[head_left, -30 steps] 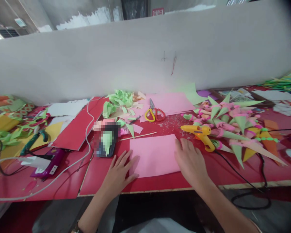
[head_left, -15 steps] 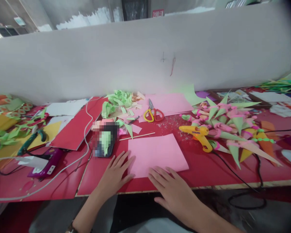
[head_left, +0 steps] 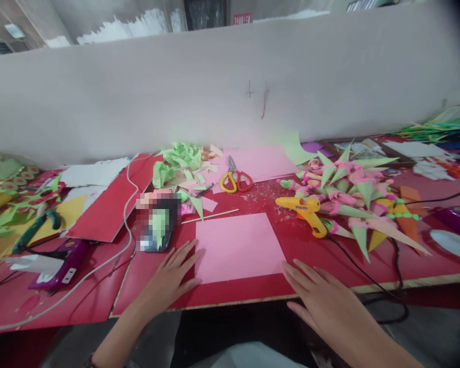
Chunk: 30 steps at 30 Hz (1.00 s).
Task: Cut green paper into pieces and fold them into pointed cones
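A pink sheet of paper [head_left: 237, 248], perhaps folded, lies flat near the front edge of the red table. My left hand [head_left: 172, 273] rests along its left edge, fingers stretched out and fingertips touching the paper. At the lower right corner is my right hand [head_left: 318, 291], palm down with its fingers extended, the tips at or just on the corner. Neither hand grasps anything. Just beyond the paper lies a thin wooden stick [head_left: 210, 216]. Red and yellow handled scissors [head_left: 235, 180] lie farther back.
To the right are a yellow glue gun [head_left: 304, 212] and a heap of pink and green paper cones [head_left: 352, 194]. A phone [head_left: 159, 240], partly blurred, lies left of the paper. Crumpled green paper [head_left: 182, 158] sits behind. A white cable [head_left: 128, 225] crosses the left side.
My right hand has slid rightward along the paper's front edge to its lower right corner. My left hand stays at the left edge. The whole view has shifted slightly.
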Each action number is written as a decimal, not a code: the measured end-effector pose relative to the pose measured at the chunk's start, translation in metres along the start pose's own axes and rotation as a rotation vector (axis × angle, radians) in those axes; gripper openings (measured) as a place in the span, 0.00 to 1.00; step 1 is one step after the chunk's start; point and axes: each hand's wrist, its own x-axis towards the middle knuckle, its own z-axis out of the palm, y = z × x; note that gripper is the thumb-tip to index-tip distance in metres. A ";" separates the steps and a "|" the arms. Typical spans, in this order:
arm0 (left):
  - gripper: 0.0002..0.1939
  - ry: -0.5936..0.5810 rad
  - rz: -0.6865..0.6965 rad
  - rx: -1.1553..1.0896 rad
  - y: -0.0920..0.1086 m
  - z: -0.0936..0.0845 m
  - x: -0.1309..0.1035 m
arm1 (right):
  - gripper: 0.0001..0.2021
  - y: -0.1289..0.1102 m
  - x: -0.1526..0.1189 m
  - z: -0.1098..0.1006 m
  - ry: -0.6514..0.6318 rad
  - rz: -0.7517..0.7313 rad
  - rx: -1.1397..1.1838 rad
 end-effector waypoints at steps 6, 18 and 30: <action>0.31 0.071 -0.029 -0.053 -0.002 -0.001 -0.003 | 0.18 0.013 -0.005 -0.005 -0.047 0.074 0.128; 0.35 0.394 -0.382 -0.427 0.046 0.022 -0.002 | 0.25 0.000 0.039 0.024 0.204 0.497 0.644; 0.40 0.464 -0.456 -0.519 0.059 0.028 0.000 | 0.14 0.015 0.048 0.007 0.007 0.464 1.064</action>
